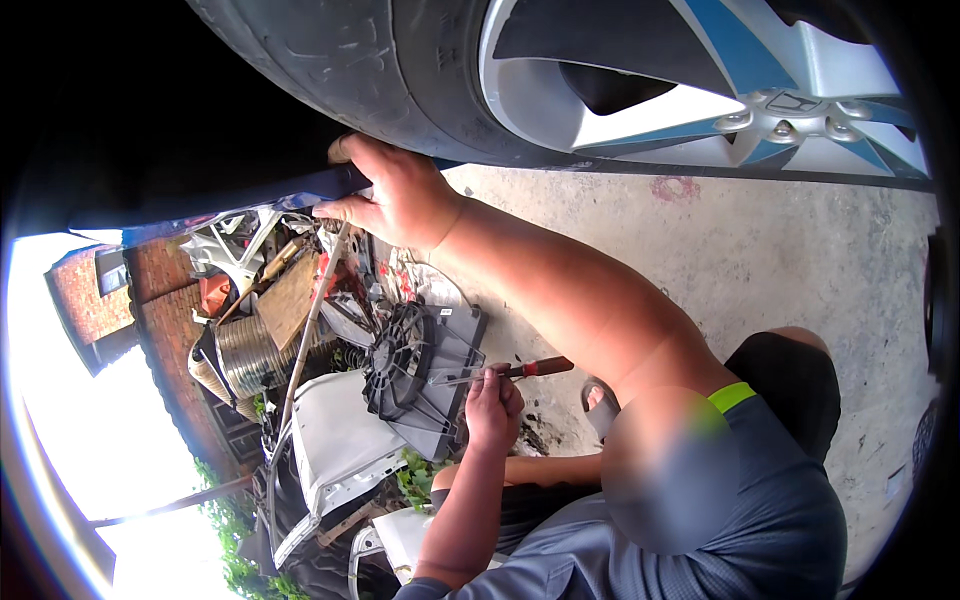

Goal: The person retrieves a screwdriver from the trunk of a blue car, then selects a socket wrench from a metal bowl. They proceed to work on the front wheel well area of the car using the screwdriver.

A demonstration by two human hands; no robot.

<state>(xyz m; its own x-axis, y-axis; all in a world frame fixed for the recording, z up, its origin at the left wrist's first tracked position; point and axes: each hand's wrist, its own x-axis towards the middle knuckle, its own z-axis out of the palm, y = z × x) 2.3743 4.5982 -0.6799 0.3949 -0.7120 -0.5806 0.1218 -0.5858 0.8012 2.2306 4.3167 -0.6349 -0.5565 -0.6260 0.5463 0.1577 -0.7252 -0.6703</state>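
My left hand [492,405] is closed around a screwdriver [543,367] with a red and black handle, holding it where shaft and handle meet. The bare shaft points leftward, away from the car. Higher up, my right hand [395,195] grips the edge of a dark panel [335,183] beside the tire, thumb below and fingers above. The fingertips are partly hidden in shadow. Just above that hand is the black tire [400,80], mounted on a silver, black and blue wheel [700,90].
Beyond my left hand lies a scrap pile with a black fan assembly [400,360], a pale body panel [345,425] and a long pole [308,330]. A brick building [170,320] stands behind. My sandalled foot [600,405] rests on the concrete floor [660,240].
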